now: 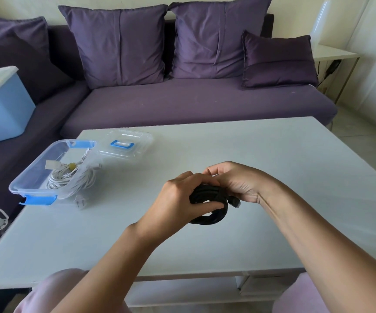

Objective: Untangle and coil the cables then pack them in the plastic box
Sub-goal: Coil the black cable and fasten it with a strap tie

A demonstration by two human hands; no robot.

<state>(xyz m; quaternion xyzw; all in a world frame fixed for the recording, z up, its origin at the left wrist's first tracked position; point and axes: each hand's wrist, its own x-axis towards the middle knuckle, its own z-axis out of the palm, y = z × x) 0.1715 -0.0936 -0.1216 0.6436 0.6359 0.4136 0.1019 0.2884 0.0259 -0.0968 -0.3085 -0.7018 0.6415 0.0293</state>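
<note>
The white cable bundle lies in the clear plastic box. Both hands, left hand and right hand, grip the coiled black cable; packing it and lidding remain, I judge.

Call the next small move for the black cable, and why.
Probably tuck the loose connector into the wraps: left hand and right hand grip the black cable, already coiled, that end sticking out. The open plastic box holds the white cable.
</note>
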